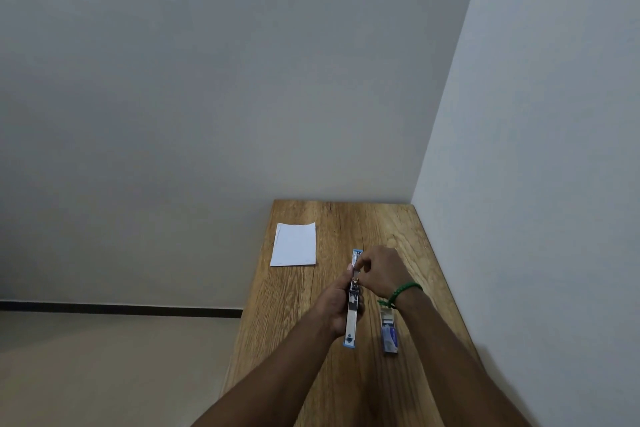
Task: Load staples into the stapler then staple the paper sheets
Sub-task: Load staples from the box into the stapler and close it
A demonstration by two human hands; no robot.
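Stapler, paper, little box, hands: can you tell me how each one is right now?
Blue and silver metal stapler: swung open flat, held above the table.
White paper sheets: lying flat on the wooden table, untouched.
Small blue cardboard staple box: open at its far end, lying on the table.
Left hand: gripping the stapler's body.
Right hand: fingertips pinched at the stapler's channel.
Green bead bracelet: on the right wrist.

We reach both arms forward; our left hand point(335, 308) is curled closed, our right hand point(379, 270) pinches, fingertips together
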